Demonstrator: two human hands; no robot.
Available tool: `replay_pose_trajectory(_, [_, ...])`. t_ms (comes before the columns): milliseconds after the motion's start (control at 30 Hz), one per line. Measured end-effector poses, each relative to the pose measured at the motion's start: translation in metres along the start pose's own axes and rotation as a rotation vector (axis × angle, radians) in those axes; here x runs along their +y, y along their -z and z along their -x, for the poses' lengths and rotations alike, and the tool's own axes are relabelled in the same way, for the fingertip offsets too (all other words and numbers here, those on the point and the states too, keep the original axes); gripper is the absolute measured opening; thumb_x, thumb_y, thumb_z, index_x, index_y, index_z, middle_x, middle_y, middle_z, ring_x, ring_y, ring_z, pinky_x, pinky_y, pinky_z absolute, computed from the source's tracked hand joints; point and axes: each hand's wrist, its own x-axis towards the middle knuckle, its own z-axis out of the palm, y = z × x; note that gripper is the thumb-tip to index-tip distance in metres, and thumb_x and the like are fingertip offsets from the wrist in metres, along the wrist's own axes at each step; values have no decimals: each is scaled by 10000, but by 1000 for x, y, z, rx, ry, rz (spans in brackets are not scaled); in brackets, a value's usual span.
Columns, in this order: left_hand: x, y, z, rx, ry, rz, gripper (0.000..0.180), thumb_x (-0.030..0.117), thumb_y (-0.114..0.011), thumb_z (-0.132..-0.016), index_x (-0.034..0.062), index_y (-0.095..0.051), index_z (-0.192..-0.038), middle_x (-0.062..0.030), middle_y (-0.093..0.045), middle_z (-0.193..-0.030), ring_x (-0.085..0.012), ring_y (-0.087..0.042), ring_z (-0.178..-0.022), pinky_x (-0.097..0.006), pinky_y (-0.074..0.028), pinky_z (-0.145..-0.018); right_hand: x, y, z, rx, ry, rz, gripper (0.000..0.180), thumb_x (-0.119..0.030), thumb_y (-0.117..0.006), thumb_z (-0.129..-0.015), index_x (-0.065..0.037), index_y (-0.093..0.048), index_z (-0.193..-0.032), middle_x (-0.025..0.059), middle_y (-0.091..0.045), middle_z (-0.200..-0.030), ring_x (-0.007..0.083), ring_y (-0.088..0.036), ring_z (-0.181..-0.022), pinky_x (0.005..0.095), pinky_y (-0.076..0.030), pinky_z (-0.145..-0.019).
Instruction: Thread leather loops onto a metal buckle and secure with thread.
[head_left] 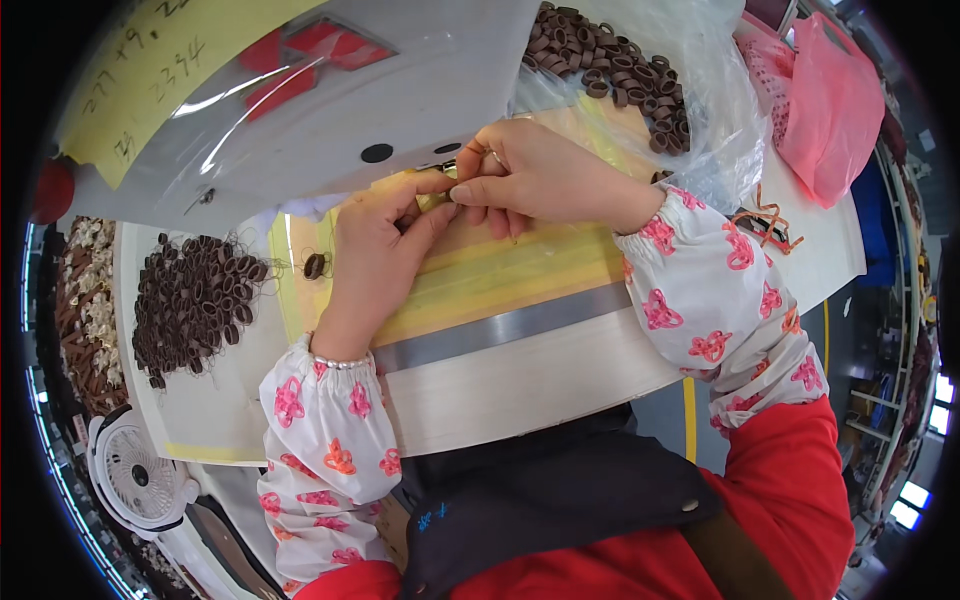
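My left hand [375, 250] and my right hand [535, 180] meet fingertip to fingertip, close to the small metal foot [440, 166] under a pale sewing machine [330, 115]. Both hands are closed in a pinch. What sits between the fingertips is small, dark and mostly covered, so I cannot make it out. Left of my left hand, a single brown loop [315, 266] lies with thin threads trailing from it. Beyond it spreads a pile of brown loops [190, 305] with loose threads. More brown loops [610, 60] lie heaped beyond my right hand.
Clear plastic [730, 110] surrounds the far-right heap, with a pink bag [830, 115] beside it. Orange-handled snips [768, 225] rest at the right. A metal strip [510, 327] crosses the white table [520, 390]. A white fan [140, 472] stands at the lower left.
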Motion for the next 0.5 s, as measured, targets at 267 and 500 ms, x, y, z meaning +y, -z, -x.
replay_pose_trajectory(267, [-3,-5,-15,29,271,-9,275,240,-661,-756,-20,-641,-844,-8,-501,-521,-56,-429,-487,-231,-356,-484,40,-17,-14,531,621,490,87,-28,-632,-730,28,-595,-785,140,-608,-687,233,-598,-597,284,-469,-546])
replay_pose_trajectory(500, [-5,-8,-13,72,306,90,253,238,-659,-789,5,-660,-888,71,-481,-530,9,-367,-501,-181,-303,-461,39,-17,-14,582,643,482,70,-35,-628,-736,27,-605,-758,142,-596,-640,240,-584,-552,293,-450,-515])
